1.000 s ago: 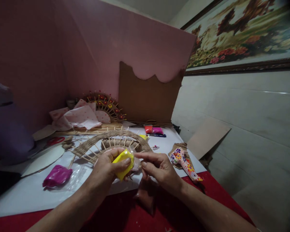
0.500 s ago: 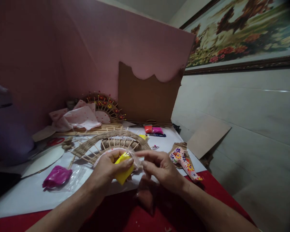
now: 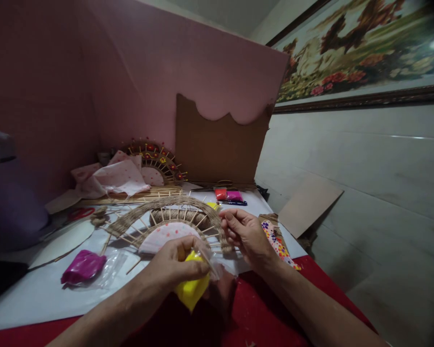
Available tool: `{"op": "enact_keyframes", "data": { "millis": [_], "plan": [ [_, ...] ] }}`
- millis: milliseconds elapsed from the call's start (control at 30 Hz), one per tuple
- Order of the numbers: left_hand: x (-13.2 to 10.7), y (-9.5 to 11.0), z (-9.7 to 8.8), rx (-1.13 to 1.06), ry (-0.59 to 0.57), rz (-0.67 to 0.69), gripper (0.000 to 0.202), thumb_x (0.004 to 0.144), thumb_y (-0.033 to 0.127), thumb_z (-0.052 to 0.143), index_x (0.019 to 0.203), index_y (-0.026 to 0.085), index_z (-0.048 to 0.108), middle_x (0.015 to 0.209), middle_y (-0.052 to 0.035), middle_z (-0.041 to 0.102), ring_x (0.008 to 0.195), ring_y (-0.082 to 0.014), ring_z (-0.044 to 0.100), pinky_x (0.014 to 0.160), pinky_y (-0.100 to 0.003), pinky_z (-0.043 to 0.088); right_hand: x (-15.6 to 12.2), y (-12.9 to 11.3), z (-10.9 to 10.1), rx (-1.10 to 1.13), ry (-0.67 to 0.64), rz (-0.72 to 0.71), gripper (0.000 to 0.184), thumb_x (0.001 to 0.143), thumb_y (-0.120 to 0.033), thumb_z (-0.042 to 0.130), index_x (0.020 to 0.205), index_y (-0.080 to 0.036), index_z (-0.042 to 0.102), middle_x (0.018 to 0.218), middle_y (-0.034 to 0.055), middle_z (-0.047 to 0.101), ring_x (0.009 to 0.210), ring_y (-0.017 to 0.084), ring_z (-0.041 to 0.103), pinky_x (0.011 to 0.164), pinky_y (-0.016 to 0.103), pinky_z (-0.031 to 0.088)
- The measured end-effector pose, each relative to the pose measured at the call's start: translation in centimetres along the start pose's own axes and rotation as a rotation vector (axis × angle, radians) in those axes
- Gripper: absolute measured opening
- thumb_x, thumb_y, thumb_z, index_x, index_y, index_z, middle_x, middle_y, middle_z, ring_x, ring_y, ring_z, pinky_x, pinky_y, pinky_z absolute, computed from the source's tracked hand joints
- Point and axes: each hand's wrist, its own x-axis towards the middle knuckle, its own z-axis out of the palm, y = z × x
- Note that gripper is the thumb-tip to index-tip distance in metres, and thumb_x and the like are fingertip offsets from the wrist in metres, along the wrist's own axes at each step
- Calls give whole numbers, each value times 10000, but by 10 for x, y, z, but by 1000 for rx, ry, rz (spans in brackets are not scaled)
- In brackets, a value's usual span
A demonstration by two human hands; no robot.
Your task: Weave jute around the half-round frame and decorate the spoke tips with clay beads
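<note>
My left hand (image 3: 173,267) is closed around a yellow lump of clay in a clear plastic bag (image 3: 192,288), held low over the red cloth. My right hand (image 3: 244,233) hovers beside the right end of a half-round woven twine and stick fan (image 3: 166,217), fingers curled with thumb and forefinger pinched together; what they pinch is too small to make out. The fan lies on white paper (image 3: 39,294) with a pink dotted half-disc (image 3: 166,233) at its centre.
A magenta clay bag (image 3: 82,266) lies left on the paper. A flower-patterned glue gun (image 3: 278,246) sits right of my right hand. Red and pink clay packs (image 3: 228,194), a finished decorated fan (image 3: 155,161), pink dotted cloth (image 3: 119,176) and a cardboard panel (image 3: 217,144) stand behind.
My left hand dropped toward me with the yellow clay bag. My right hand left the bag and moved up and away to the fan's right end.
</note>
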Motion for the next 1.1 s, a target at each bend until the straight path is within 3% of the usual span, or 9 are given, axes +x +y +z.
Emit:
{"op": "enact_keyframes", "data": {
  "millis": [133, 233, 433, 600, 733, 900, 1100],
  "plan": [
    [-10, 1, 9, 4, -165, -68, 156, 676, 245, 680, 760, 152, 586, 723, -73, 695, 560, -148, 622, 535, -256, 470, 4, -4, -3, -2, 35, -42, 319, 634, -300, 773, 879, -132, 657, 635, -23, 570, 430, 11, 343, 379, 138, 217],
    [-14, 0, 11, 0, -213, -100, 149, 676, 221, 688, 775, 155, 597, 727, -54, 690, 553, -125, 611, 542, -239, 466, 4, -5, -4, -15, 41, -50, 287, 642, -306, 770, 831, -143, 630, 604, -23, 583, 408, 14, 340, 369, 139, 191],
    [-13, -5, 10, -16, -243, -85, 143, 678, 226, 693, 755, 152, 599, 714, -34, 675, 553, -113, 595, 540, -232, 459, 4, -4, -3, -18, 84, -44, 334, 682, -441, 710, 752, -126, 620, 546, -42, 515, 380, 12, 272, 352, 148, 172],
    [-14, -6, 9, 3, -242, -75, 131, 680, 204, 681, 777, 148, 614, 736, -34, 671, 587, -112, 583, 573, -237, 446, 5, -3, -4, -42, 67, -60, 308, 661, -365, 745, 830, -153, 597, 614, -37, 552, 406, 23, 322, 354, 143, 193],
    [-15, -4, 10, 9, -252, -89, 126, 659, 193, 687, 758, 148, 623, 711, -19, 659, 588, -103, 565, 567, -216, 414, 6, -4, -4, -50, 99, -58, 326, 632, -372, 764, 767, -161, 555, 607, -36, 564, 412, 30, 355, 362, 147, 202],
    [-15, -1, 13, 21, -278, -85, 132, 643, 194, 680, 750, 148, 617, 713, -23, 652, 597, -111, 554, 589, -235, 404, 7, -6, -7, 44, 66, 40, 349, 676, -470, 702, 744, -167, 543, 487, -84, 447, 362, 14, 221, 350, 145, 128],
    [-17, 1, 14, 75, -252, -103, 155, 625, 243, 689, 732, 160, 614, 689, -22, 649, 610, -138, 570, 589, -252, 399, 9, -4, -11, 48, 51, 26, 303, 635, -329, 769, 705, -158, 529, 582, -53, 489, 409, 24, 262, 342, 151, 130]
  ]
}}
